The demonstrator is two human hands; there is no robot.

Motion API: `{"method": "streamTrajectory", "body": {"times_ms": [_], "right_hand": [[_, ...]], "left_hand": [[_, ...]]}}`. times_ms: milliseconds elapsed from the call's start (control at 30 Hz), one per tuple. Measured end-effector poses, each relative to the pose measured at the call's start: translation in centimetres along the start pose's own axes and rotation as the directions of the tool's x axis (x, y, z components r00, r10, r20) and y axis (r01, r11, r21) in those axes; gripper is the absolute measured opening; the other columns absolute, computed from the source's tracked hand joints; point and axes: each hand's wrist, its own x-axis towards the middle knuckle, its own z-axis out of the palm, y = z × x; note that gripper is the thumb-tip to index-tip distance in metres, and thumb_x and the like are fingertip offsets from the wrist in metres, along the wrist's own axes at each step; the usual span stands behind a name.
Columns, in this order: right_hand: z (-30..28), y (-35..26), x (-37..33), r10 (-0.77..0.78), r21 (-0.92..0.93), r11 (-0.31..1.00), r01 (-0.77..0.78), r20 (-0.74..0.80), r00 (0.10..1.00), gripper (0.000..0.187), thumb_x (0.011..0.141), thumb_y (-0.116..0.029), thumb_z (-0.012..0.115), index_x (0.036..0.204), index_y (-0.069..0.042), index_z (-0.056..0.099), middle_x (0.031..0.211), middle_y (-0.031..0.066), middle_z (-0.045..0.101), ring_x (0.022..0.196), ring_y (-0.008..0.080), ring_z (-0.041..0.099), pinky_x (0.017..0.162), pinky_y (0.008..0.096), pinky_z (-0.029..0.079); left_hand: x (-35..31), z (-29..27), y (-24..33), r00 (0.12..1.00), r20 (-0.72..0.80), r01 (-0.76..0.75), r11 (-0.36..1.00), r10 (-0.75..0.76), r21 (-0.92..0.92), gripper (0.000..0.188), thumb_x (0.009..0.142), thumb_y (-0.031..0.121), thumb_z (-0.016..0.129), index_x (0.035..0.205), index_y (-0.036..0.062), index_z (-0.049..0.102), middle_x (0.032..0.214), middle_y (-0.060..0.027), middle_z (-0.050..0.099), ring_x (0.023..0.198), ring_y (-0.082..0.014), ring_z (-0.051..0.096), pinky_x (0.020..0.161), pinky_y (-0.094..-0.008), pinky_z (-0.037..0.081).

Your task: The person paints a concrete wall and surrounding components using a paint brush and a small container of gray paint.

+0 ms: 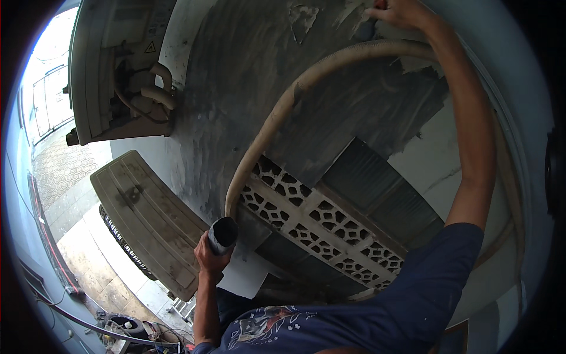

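Observation:
My left hand (207, 255) is wrapped round a dark grey, open-topped cylindrical container (222, 236), held low in front of the wall. Its rim is tilted toward me; what lies inside is too dark to make out. High at the upper right, my right hand (405, 13) grips a red-handled paintbrush (365, 29). The brush's grey end is against or very close to the wall (330, 76), which is covered in streaky dark grey coating with lighter bare patches. A long wrapped pipe (283, 112) curves across that wall, below the brush and behind the container.
Two air-conditioner outdoor units, one upper (121, 71) and one lower (144, 218), stick out at the left. Patterned vent blocks (318, 221) and dark window panes (383, 194) lie below the pipe. A cluttered heap (132, 327) sits far below at the lower left.

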Motion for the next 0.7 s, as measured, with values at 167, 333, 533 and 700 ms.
{"method": "streamTrajectory", "body": {"times_ms": [167,333,533,700], "right_hand": [[0.1,-0.5,-0.4,-0.016,-0.022,1.0,0.013,-0.101,0.995,0.037,0.083,-0.036,0.07,0.083,0.002,0.068,0.07,0.013,0.065,0.063,0.0233,0.059,0.061,0.0398,0.05],[2.9,-3.0,0.4,0.073,-0.042,0.997,-0.064,0.259,0.963,0.04,0.084,-0.038,0.069,0.08,0.002,0.065,0.066,0.0105,0.061,0.062,0.022,0.057,0.06,0.0401,0.048],[-0.6,-0.9,1.1,0.186,-0.087,0.98,-0.179,0.073,0.98,0.036,0.088,-0.035,0.065,0.08,0.001,0.062,0.064,0.008,0.055,0.058,0.019,0.049,0.057,0.0405,0.044],[0.1,-0.8,-0.3,0.049,-0.203,0.978,-0.054,-0.025,0.998,0.032,0.09,-0.028,0.062,0.084,0.002,0.066,0.068,0.0134,0.062,0.063,0.0237,0.057,0.062,0.0406,0.047]], "left_hand": [[-0.1,0.0,-0.1,1.0,-0.011,0.002,1.0,-0.002,0.006,0.071,0.059,0.031,0.087,0.112,-0.0028,0.054,0.088,-0.0195,0.065,0.075,-0.0371,0.067,0.067,-0.042,0.054],[0.0,-0.2,0.1,1.0,-0.012,-0.02,1.0,0.02,0.001,0.071,0.059,0.03,0.086,0.113,-0.0023,0.053,0.087,-0.0193,0.065,0.075,-0.0374,0.067,0.066,-0.0423,0.054],[0.6,-0.2,0.8,0.999,-0.032,-0.04,0.999,0.039,-0.025,0.065,0.06,0.026,0.085,0.111,-0.0006,0.054,0.085,-0.0189,0.065,0.073,-0.0379,0.067,0.065,-0.0425,0.054],[0.6,-0.3,1.5,0.999,-0.014,-0.048,0.998,0.048,-0.048,0.063,0.06,0.023,0.084,0.109,-0.0016,0.055,0.084,-0.0184,0.066,0.074,-0.0362,0.068,0.067,-0.0413,0.055]]}}
